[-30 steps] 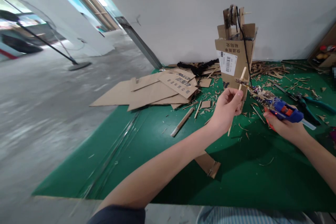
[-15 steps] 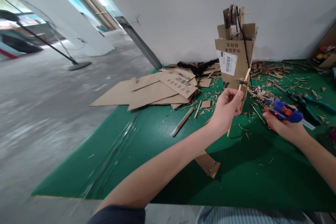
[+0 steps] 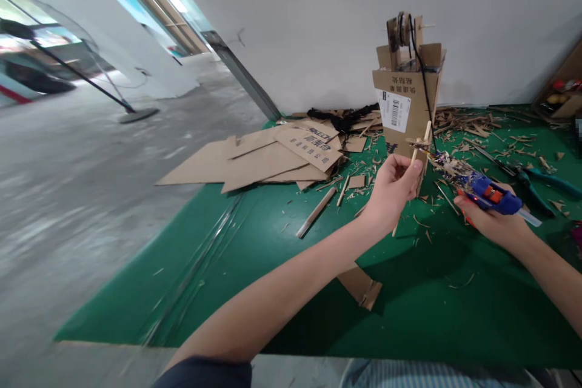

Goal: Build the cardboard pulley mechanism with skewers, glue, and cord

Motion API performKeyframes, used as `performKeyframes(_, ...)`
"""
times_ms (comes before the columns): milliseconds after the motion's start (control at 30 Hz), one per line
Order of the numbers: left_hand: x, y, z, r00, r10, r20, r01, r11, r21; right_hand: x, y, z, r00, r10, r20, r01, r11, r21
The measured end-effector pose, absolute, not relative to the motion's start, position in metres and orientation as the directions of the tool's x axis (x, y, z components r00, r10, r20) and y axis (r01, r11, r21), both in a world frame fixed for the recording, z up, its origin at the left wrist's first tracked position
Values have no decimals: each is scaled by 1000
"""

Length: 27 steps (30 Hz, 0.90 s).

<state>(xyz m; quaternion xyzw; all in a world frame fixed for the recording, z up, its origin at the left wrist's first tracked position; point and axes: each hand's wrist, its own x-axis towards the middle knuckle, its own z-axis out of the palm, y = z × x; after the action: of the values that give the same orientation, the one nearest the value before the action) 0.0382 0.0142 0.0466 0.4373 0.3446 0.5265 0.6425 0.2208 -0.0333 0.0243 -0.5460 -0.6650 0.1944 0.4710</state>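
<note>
My left hand [image 3: 396,185] pinches a thin wooden stick [image 3: 428,131], held tilted in front of a tall cardboard box. A blue hot glue gun [image 3: 490,189] is gripped in my right hand [image 3: 495,218], its nozzle end covered in cardboard scraps and pointing left at the stick. The nozzle tip is at or very near the stick; whether they touch I cannot tell. A clear glue stick [image 3: 530,217] sticks out of the gun's back. Behind my hands stands the cardboard box [image 3: 411,109], topped by a spool [image 3: 403,29] with black cord hanging down its front.
Flat cardboard sheets [image 3: 268,157] lie at the left back of the green table [image 3: 254,267]. Teal-handled pliers [image 3: 530,185] rest at the right among cardboard shreds. A narrow strip [image 3: 316,213] and a cardboard piece [image 3: 361,286] lie nearer me. A white wall [image 3: 295,30] rises behind.
Almost nothing differs. The stick and the glue gun have shifted very slightly left, with both hands keeping their hold.
</note>
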Motion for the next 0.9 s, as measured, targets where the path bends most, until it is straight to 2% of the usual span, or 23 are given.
performKeyframes(200,38,14,47,218,976,24,-371,60,927,220,-34,27,27,903,430,574,338,-746)
performKeyframes(467,38,14,47,216,976,20,-393,68,917,216,-36,33,68,915,398,513,310,-801)
performKeyframes(900,37,11,49,297,953,56,-494,103,864,216,-34,35,117,873,473,588,322,-742)
